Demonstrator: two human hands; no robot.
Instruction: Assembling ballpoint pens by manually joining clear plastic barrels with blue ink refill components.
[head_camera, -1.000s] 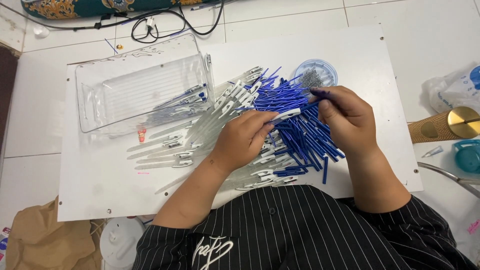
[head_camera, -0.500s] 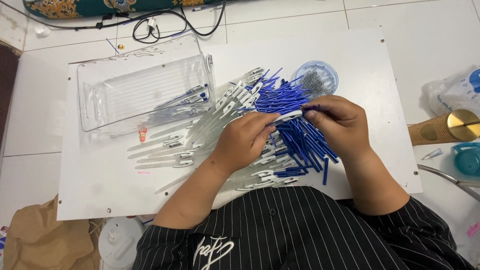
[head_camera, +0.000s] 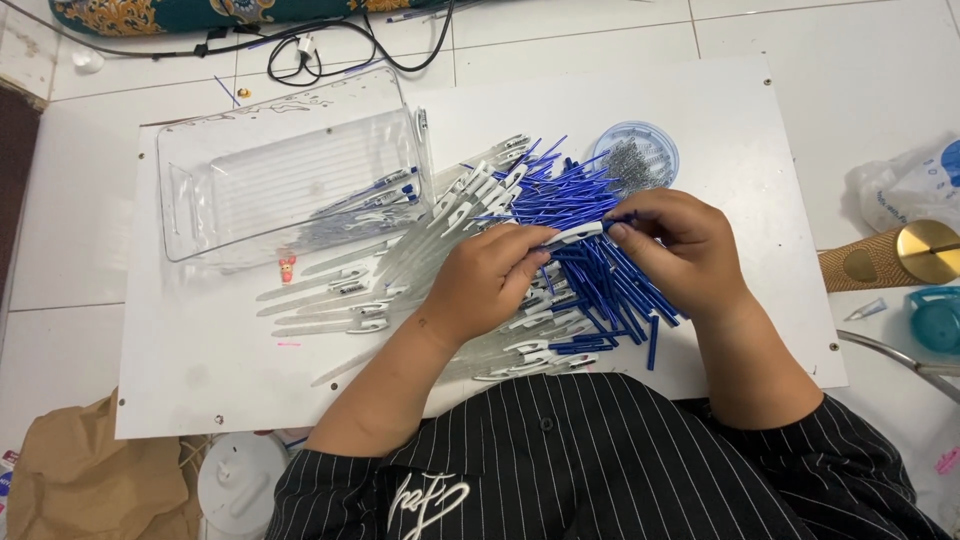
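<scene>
My left hand (head_camera: 487, 275) grips a clear pen barrel (head_camera: 572, 234) with a white clip over the middle of the white board (head_camera: 200, 370). My right hand (head_camera: 680, 245) pinches a blue refill at the barrel's right end, fingertips meeting the left hand's. Under both hands lies a heap of blue refills (head_camera: 600, 280). Clear pen barrels (head_camera: 340, 290) fan out to the left of it. A small round clear dish of tiny springs (head_camera: 635, 158) sits just behind my right hand.
A clear plastic tray (head_camera: 290, 180) holding a few finished pens stands at the board's back left. Black cables (head_camera: 330, 45) lie on the tiled floor behind. A gold-capped object (head_camera: 900, 255) and a teal container (head_camera: 935, 320) sit at the right, a brown paper bag (head_camera: 70, 480) at the lower left.
My right hand has come down and left from above the refill heap, bringing a blue refill to the barrel held in my left hand. The left hand has barely moved.
</scene>
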